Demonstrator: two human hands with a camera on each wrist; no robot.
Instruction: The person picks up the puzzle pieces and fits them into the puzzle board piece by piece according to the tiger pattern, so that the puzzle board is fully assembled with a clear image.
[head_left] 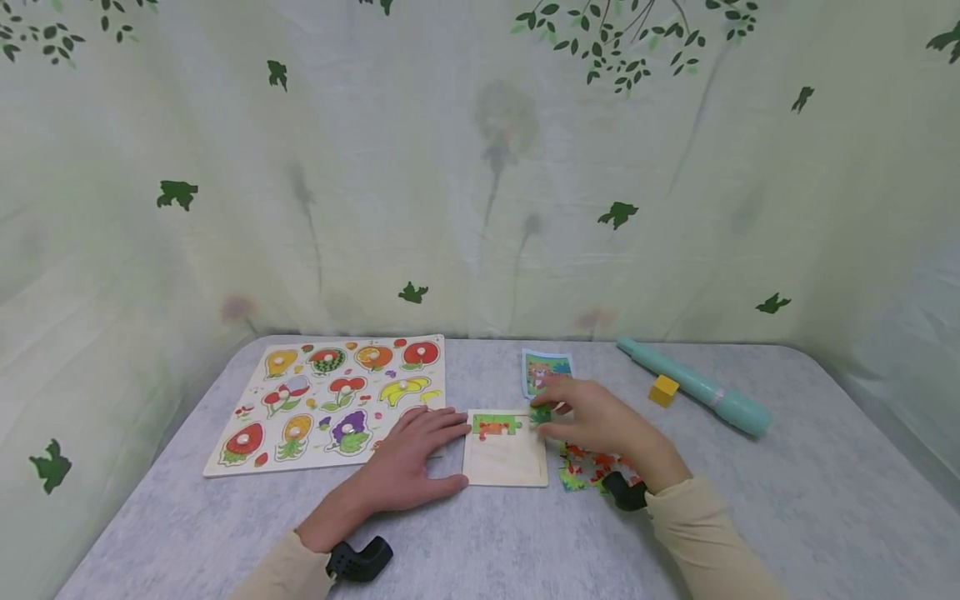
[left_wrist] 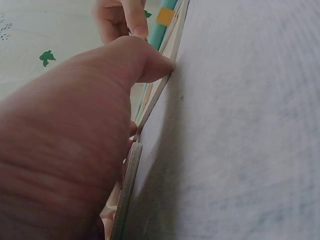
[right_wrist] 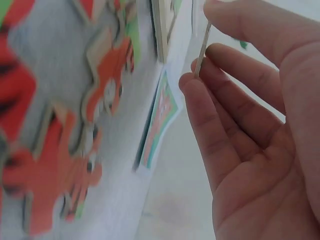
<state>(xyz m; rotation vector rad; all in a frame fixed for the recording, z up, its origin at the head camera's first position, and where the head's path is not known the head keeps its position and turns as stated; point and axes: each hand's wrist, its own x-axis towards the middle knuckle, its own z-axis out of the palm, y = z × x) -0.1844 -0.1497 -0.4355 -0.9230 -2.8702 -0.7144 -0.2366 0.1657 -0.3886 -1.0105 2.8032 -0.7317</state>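
Observation:
A square wooden puzzle tray lies in the middle of the table, with a few joined pieces along its upper left part. My left hand rests at the tray's left side, thumb and fingertips touching its edge, the fingers fairly straight. Over the tray's upper right corner, my right hand pinches a green puzzle piece between thumb and fingers. The right wrist view shows that puzzle piece edge-on, held clear of the table. Loose red and green puzzle pieces lie beneath the right hand and wrist.
A fruit peg board covers the left of the table, partly under the left hand. Behind the tray lies a small picture card. A yellow cube and a teal cylinder with a narrower end lie on the right.

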